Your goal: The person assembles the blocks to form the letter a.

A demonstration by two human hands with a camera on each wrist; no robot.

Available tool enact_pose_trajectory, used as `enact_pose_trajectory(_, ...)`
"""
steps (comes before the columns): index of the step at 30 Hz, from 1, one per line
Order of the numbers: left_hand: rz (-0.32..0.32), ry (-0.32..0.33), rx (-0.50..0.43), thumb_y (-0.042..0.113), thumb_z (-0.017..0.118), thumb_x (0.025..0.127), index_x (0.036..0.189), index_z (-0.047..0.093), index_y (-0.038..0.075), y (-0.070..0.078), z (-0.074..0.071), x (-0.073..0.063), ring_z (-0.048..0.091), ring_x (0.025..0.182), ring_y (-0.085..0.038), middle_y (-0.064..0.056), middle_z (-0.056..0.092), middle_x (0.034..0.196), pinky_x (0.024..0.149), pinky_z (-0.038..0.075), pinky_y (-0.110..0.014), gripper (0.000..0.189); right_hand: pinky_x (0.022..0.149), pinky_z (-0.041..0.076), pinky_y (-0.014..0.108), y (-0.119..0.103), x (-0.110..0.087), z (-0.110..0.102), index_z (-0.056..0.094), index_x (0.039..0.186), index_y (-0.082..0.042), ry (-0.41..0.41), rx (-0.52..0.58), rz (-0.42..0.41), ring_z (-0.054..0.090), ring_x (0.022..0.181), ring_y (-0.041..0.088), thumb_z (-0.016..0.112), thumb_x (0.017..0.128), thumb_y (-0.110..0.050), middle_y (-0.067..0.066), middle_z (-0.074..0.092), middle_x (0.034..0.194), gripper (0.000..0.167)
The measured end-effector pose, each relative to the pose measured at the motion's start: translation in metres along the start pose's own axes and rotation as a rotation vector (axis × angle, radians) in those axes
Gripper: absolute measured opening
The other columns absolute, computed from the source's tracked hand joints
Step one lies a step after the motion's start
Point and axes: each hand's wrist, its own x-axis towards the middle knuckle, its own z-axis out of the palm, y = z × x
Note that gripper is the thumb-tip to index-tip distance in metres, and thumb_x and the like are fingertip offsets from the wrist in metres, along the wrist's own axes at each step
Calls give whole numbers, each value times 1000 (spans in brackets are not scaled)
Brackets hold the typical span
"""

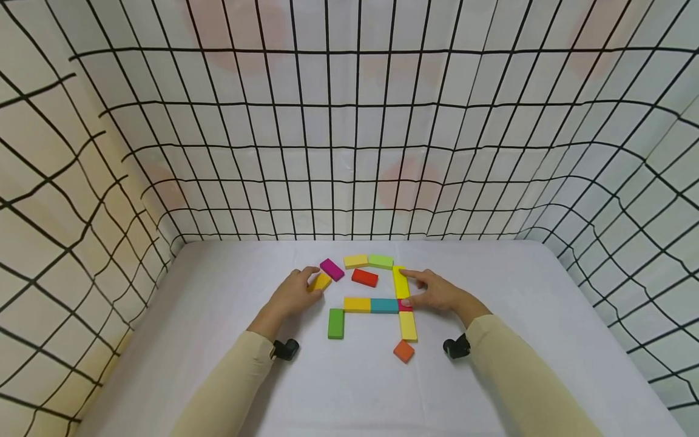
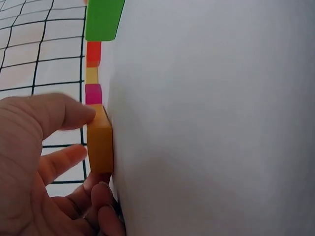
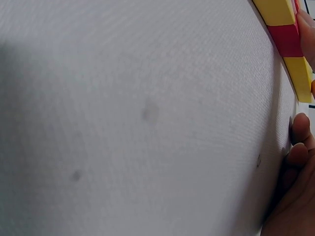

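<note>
While I watch through the head camera, a white table (image 1: 349, 388) spreads across the lower view, walled at the back and both sides by pale fabric (image 1: 341, 127) crossed by a black grid (image 1: 357, 105). Faint reddish patches (image 1: 409, 185) show on the back wall; the left side looks warmly yellowish, the right cooler and greyer. My right-wrist view shows the tabletop's fine texture and a few small dark spots (image 3: 150, 112), with shadow darkening its left edge. On this surface, left of the other blocks, I see the left hand (image 1: 292, 295) grasping an amber block (image 1: 320, 282) between thumb and fingers, just beside a magenta block (image 1: 332, 269). Across from it, the right hand (image 1: 439, 294) is unclenched, its thumb touching a crimson block (image 1: 405, 308) and its index finger at the far end of a bright yellow block (image 1: 401, 284). These two adjoin in a column, and a teal block (image 1: 384, 306) meets the crimson one from the left. Nearer me, a green block (image 1: 336, 323) and an orange block (image 1: 404, 351) lie on the white.
</note>
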Motion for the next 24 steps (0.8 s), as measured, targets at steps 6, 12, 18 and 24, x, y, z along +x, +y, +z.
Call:
enact_pose_trajectory(6,-34,-29,23,37,68,92,147,52,18,-4,-2,-2,60,109,-27,-14,63,130,104,50,-51,61,101,43,48,-1,1,0,38,158,-32,-5,4,8,45,116,29,82,83,-47,12,48,122,88)
enact_pose_trajectory(12,-130,-5,-7,52,73,88,130,56,8,-6,-8,-13,60,93,-25,-12,68,113,85,54,-42,63,101,43,48,0,2,0,38,158,-33,-3,5,7,45,115,29,82,83,-47,12,49,122,88)
enact_pose_trajectory(18,-188,1,15,59,71,87,107,60,5,-10,-20,-30,56,77,-22,-8,64,89,63,42,-31,58,98,43,46,1,2,0,38,158,-32,2,6,2,45,114,29,82,84,-46,12,48,119,87)
enact_pose_trajectory(24,-67,-7,-15,44,83,82,120,63,8,-22,-25,-33,56,86,-22,-8,63,98,73,48,-34,55,97,42,45,2,2,0,39,158,-32,4,17,3,45,114,29,83,82,-48,11,48,119,89)
